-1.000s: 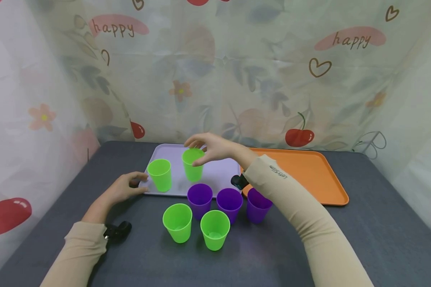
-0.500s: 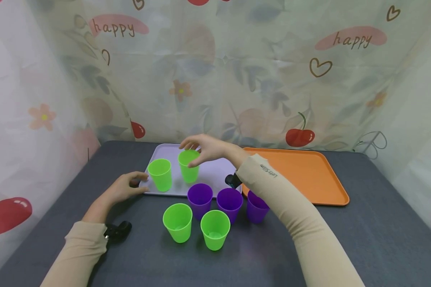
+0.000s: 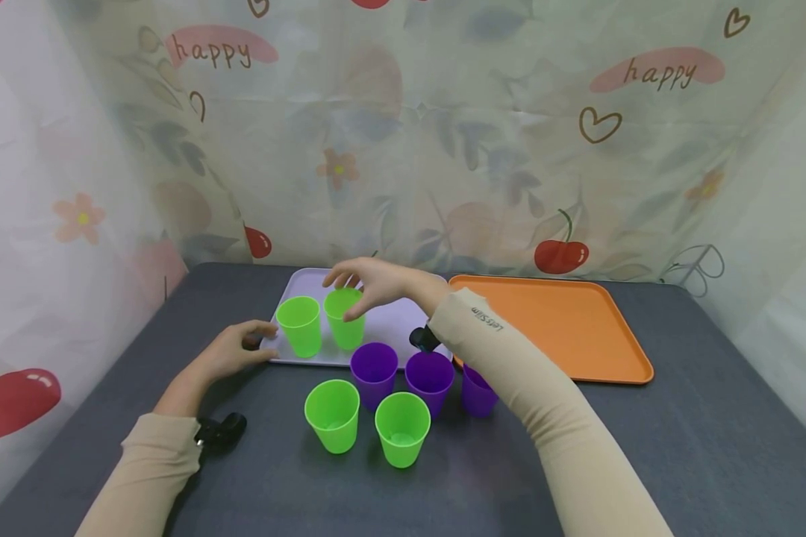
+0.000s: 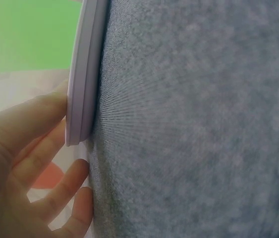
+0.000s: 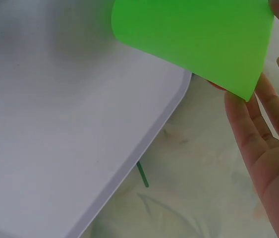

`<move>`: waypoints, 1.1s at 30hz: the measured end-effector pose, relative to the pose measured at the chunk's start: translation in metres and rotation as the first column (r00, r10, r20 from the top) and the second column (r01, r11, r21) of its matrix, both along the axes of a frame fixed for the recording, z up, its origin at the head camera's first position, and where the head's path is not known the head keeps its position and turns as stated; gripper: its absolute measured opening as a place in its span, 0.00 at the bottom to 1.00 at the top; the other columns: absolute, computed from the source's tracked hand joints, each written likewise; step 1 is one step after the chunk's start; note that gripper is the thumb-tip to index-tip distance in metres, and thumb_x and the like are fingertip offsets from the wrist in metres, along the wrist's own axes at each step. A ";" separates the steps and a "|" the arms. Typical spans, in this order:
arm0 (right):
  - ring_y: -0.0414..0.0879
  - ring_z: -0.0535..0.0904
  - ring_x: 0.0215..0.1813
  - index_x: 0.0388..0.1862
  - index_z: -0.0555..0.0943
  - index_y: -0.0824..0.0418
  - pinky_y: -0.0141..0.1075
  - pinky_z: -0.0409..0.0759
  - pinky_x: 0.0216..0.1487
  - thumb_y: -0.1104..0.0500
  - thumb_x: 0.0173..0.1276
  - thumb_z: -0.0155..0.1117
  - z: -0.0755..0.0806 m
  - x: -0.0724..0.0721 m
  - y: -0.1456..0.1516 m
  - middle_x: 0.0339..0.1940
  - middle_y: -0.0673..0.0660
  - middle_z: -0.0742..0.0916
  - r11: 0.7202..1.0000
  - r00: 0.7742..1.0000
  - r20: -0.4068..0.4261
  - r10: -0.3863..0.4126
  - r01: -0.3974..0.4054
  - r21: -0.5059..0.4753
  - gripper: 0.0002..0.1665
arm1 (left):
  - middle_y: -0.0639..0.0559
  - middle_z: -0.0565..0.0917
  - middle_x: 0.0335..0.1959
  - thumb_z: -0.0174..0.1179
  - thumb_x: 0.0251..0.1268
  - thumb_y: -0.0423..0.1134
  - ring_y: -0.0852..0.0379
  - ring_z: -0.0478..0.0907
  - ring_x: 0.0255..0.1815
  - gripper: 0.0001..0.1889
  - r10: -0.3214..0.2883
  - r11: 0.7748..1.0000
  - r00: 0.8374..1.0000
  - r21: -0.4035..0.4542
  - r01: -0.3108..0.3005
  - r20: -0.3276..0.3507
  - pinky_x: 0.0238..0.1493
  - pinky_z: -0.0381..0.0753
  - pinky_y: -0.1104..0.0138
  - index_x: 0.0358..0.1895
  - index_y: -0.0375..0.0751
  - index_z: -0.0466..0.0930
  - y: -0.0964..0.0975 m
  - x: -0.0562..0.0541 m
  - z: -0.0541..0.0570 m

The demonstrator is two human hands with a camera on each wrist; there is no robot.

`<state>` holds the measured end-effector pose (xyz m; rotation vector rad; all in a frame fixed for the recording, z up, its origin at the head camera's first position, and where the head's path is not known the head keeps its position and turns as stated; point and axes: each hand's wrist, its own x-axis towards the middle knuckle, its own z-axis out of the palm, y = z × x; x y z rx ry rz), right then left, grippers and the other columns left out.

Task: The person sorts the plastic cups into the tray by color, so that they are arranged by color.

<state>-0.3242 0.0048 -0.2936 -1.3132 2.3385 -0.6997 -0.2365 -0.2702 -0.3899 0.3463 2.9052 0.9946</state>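
**Closing the gap between two green cups on the lilac tray**

Our right hand (image 3: 376,285), just above the centre of the frame, pinches the held green cup (image 3: 341,332) by its rim, thumb on the near side, fingers beyond. Since a second ago, hand and cup have slid left and slightly lower, so the cup is now just beside the standing green cup (image 3: 300,328). We judge this placement nearly done, though we cannot tell whether its base touches the lilac tray (image 3: 391,328). Our right sleeve (image 3: 551,410) slants in from the lower right. At centre left, our left hand (image 3: 231,350) has stayed put, thumb and fingers parted, touching the tray's left edge. Below the tray are three purple cups (image 3: 430,388) and, nearer us, two green cups (image 3: 332,421); the orange tray (image 3: 567,321) lies right of centre.
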 end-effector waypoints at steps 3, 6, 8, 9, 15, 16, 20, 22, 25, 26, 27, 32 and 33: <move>0.53 0.73 0.60 0.63 0.70 0.59 0.38 0.73 0.61 0.60 0.53 0.72 0.000 0.000 -0.003 0.62 0.62 0.77 1.000 1.000 -0.004 0.007 -0.007 0.026 0.37 | 0.34 0.78 0.54 0.63 0.59 0.42 0.32 0.72 0.56 0.25 0.000 1.000 1.000 0.000 0.000 0.003 0.53 0.74 0.46 0.57 0.32 0.72 -0.001 0.000 0.000; 0.52 0.74 0.60 0.62 0.70 0.58 0.36 0.73 0.61 0.60 0.53 0.71 -0.001 0.001 -0.005 0.61 0.62 0.78 0.999 1.000 -0.012 0.009 -0.009 0.047 0.36 | 0.34 0.78 0.54 0.63 0.59 0.42 0.32 0.72 0.56 0.25 -0.003 1.000 1.000 0.001 0.003 0.003 0.54 0.74 0.45 0.57 0.32 0.72 -0.001 0.000 -0.001; 0.52 0.74 0.60 0.62 0.71 0.58 0.36 0.72 0.61 0.60 0.52 0.72 -0.001 0.000 -0.006 0.61 0.61 0.78 0.998 1.000 -0.016 0.009 -0.008 0.055 0.36 | 0.34 0.78 0.54 0.63 0.59 0.42 0.32 0.72 0.56 0.25 -0.003 1.000 1.000 0.005 0.003 0.005 0.54 0.73 0.45 0.57 0.32 0.72 -0.001 0.000 -0.001; 0.52 0.74 0.60 0.62 0.71 0.58 0.37 0.72 0.61 0.60 0.52 0.72 -0.001 0.000 -0.006 0.61 0.62 0.78 0.998 1.000 -0.015 0.009 -0.009 0.057 0.36 | 0.33 0.78 0.54 0.63 0.59 0.42 0.32 0.72 0.56 0.25 -0.004 1.000 1.000 0.006 0.004 0.004 0.54 0.73 0.45 0.57 0.32 0.72 -0.001 0.000 0.000; 0.54 0.74 0.60 0.61 0.71 0.59 0.43 0.71 0.64 0.61 0.52 0.71 -0.002 -0.001 -0.008 0.60 0.63 0.78 0.997 1.000 -0.007 0.026 -0.025 0.066 0.36 | 0.33 0.78 0.54 0.63 0.59 0.42 0.31 0.72 0.57 0.25 0.000 1.000 1.000 0.015 0.000 0.007 0.55 0.73 0.45 0.57 0.32 0.73 0.001 0.000 0.000; 0.54 0.74 0.60 0.61 0.71 0.60 0.43 0.71 0.64 0.61 0.52 0.71 -0.003 -0.001 -0.009 0.60 0.63 0.78 0.997 1.000 -0.008 0.028 -0.027 0.069 0.36 | 0.33 0.78 0.54 0.63 0.59 0.42 0.31 0.72 0.56 0.25 0.000 1.000 1.000 0.014 0.000 0.006 0.55 0.73 0.45 0.57 0.32 0.73 0.001 0.000 0.000; 0.54 0.74 0.60 0.62 0.70 0.61 0.42 0.71 0.63 0.61 0.52 0.72 -0.004 -0.002 -0.010 0.59 0.63 0.78 0.996 0.999 -0.012 0.034 -0.033 0.077 0.37 | 0.34 0.78 0.53 0.63 0.59 0.41 0.31 0.72 0.56 0.25 -0.002 1.000 1.000 0.013 0.002 0.001 0.55 0.73 0.45 0.57 0.32 0.73 0.000 0.000 0.000; 0.54 0.74 0.60 0.62 0.70 0.62 0.42 0.72 0.63 0.61 0.52 0.72 -0.004 -0.002 -0.010 0.59 0.62 0.78 0.996 0.999 -0.016 0.037 -0.035 0.084 0.37 | 0.34 0.78 0.53 0.63 0.59 0.41 0.31 0.72 0.56 0.25 -0.003 1.000 1.000 0.013 0.003 -0.003 0.55 0.73 0.45 0.57 0.32 0.73 0.000 0.000 0.000; 0.54 0.73 0.61 0.62 0.70 0.61 0.41 0.72 0.62 0.60 0.52 0.72 -0.003 -0.002 -0.010 0.60 0.61 0.78 0.995 0.999 -0.018 0.040 -0.038 0.091 0.38 | 0.33 0.78 0.53 0.63 0.58 0.41 0.31 0.72 0.56 0.25 -0.005 1.000 1.000 0.013 0.005 -0.005 0.55 0.73 0.45 0.57 0.31 0.73 0.000 0.000 0.000; 0.54 0.73 0.61 0.62 0.70 0.61 0.41 0.72 0.62 0.60 0.52 0.72 -0.002 -0.001 -0.010 0.60 0.61 0.79 0.995 0.999 -0.016 0.039 -0.038 0.092 0.38 | 0.34 0.78 0.53 0.63 0.58 0.40 0.31 0.73 0.56 0.25 -0.006 1.000 1.000 0.012 0.006 -0.006 0.55 0.73 0.45 0.57 0.31 0.73 0.000 0.000 0.000; 0.54 0.73 0.62 0.62 0.70 0.60 0.41 0.72 0.62 0.60 0.52 0.72 -0.002 -0.001 -0.010 0.60 0.61 0.79 0.995 0.999 -0.013 0.039 -0.038 0.092 0.38 | 0.34 0.78 0.53 0.63 0.58 0.41 0.32 0.73 0.56 0.25 -0.006 1.000 1.000 0.010 0.006 -0.006 0.55 0.73 0.45 0.57 0.31 0.73 0.000 0.000 0.000; 0.54 0.72 0.63 0.63 0.69 0.60 0.42 0.72 0.63 0.60 0.51 0.73 -0.002 0.000 -0.010 0.61 0.61 0.78 0.995 0.999 -0.001 0.041 -0.041 0.091 0.39 | 0.34 0.78 0.53 0.63 0.59 0.41 0.32 0.73 0.56 0.25 -0.006 1.000 1.000 0.009 0.006 0.000 0.54 0.73 0.45 0.57 0.32 0.73 0.000 -0.001 0.000; 0.54 0.72 0.63 0.63 0.69 0.61 0.41 0.71 0.63 0.59 0.52 0.73 -0.002 -0.001 -0.009 0.62 0.61 0.77 0.995 0.999 -0.001 0.043 -0.043 0.093 0.39 | 0.34 0.78 0.53 0.63 0.59 0.41 0.32 0.73 0.56 0.25 -0.005 1.000 1.000 0.010 0.005 0.001 0.54 0.73 0.45 0.57 0.32 0.73 0.000 0.000 0.000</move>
